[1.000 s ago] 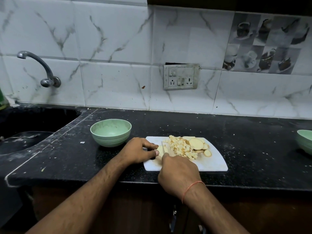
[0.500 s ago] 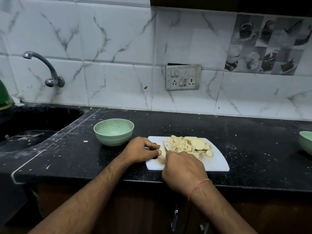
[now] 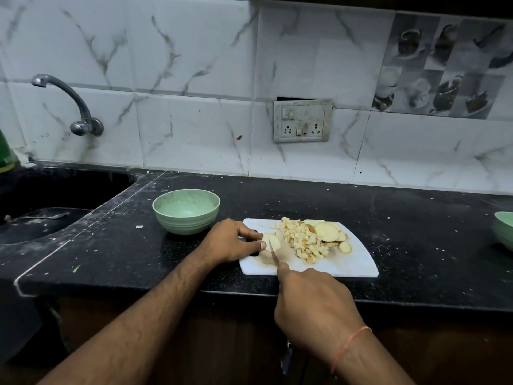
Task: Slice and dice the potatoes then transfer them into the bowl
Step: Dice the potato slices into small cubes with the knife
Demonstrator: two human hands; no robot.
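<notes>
The white plastic cutting board [image 3: 341,266] lies at the front edge of the black speckled stone counter [image 3: 402,223]. On its left end, the left hand [image 3: 231,241] pinches a pale potato slice [image 3: 271,241] between thumb and fingertips. The right hand [image 3: 311,301], just in front of the board, curls around a knife whose thin blade [image 3: 274,254] rests against that slice. A heap of diced potato [image 3: 302,241] fills the board's middle, with round potato slices [image 3: 329,232] touching it on the right. The empty pale green bowl [image 3: 186,211] stands just left of the board. Bare counter stretches right of the board to a second green bowl [image 3: 503,229] at the frame edge. Far left of the board sits a dark sink [image 3: 55,195] under a metal tap [image 3: 72,104]; behind is a marble-tiled wall [image 3: 194,79] with a switch plate [image 3: 303,120].
</notes>
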